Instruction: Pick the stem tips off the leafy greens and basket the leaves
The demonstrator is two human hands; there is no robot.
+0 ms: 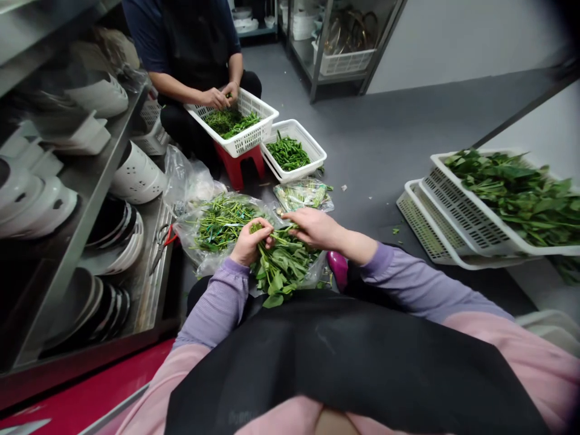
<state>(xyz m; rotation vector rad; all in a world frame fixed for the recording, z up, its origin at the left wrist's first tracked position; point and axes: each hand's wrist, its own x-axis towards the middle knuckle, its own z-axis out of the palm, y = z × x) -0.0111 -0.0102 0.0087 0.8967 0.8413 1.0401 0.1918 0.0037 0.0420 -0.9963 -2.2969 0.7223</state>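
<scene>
My left hand is closed around a bunch of leafy green stalks held over my lap. My right hand pinches the stalk ends of the same bunch from the right. Just beyond the hands lies a clear plastic bag spread open on the floor with cut green stems on it. A second small bag of stems lies further out.
A person sits opposite, both hands in a white basket of greens on a red stool. Another white basket holds green beans. Stacked white crates with leafy greens stand right. Steel shelves with dishes and scissors stand left.
</scene>
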